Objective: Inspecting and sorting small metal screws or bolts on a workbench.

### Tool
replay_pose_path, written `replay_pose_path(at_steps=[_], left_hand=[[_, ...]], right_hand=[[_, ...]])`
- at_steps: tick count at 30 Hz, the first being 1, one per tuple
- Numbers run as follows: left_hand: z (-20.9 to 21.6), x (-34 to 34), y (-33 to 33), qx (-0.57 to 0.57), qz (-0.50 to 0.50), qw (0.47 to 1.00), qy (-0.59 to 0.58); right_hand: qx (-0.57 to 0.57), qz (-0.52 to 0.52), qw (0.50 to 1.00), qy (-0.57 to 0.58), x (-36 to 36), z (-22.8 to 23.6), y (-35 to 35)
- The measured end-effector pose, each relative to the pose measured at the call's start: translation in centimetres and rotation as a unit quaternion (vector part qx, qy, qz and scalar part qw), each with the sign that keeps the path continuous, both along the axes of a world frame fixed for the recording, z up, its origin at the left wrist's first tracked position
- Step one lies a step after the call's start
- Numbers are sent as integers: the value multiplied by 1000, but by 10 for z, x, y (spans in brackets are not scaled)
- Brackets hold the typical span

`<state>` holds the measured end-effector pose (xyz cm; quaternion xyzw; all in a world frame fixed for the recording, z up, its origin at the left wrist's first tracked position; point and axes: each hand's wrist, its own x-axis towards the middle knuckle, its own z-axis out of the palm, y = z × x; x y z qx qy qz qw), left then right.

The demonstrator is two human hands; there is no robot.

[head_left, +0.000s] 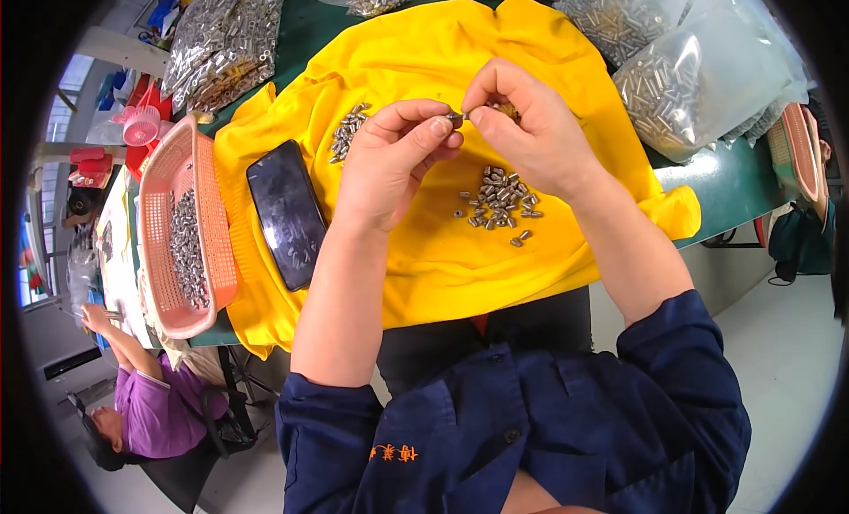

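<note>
My left hand and my right hand meet above a yellow cloth, both pinching one small metal cylindrical part between fingertips. My right hand also cups something brownish that I cannot make out. Below the hands lies a loose pile of small metal parts on the cloth. A second small pile of metal parts lies to the left of my left hand.
A black phone lies on the cloth at left. A pink plastic basket holding metal parts stands at the green table's left edge. Clear bags of metal parts fill the back right, another bag the back left. A person in purple sits at lower left.
</note>
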<state>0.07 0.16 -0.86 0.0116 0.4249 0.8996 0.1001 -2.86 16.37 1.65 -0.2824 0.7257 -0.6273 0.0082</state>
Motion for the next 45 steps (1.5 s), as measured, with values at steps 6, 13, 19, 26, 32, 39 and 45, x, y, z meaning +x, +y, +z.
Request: replay_pose_path(at_steps=[6, 13, 19, 26, 32, 39, 45], left_hand=[[3, 1, 1, -164, 39, 985, 44], [4, -5, 0, -143, 53, 988, 12], [10, 0, -6, -199, 42, 979, 17], [8, 27, 25, -603, -34, 756, 253], [31, 13, -27, -690, 89, 670, 258], [12, -3, -55, -813, 38, 531, 237], [21, -3, -45, -780, 58, 594, 189]], right_hand=[[155, -27, 983, 89, 5, 7, 0], [73, -54, 994, 59, 2, 0, -6], [141, -56, 977, 152, 1, 5, 1], [4, -115, 993, -8, -13, -1, 7], [8, -107, 994, 11, -13, -1, 3], [25, -96, 995, 27, -7, -4, -2], [36, -90, 995, 14, -6, -3, 0]])
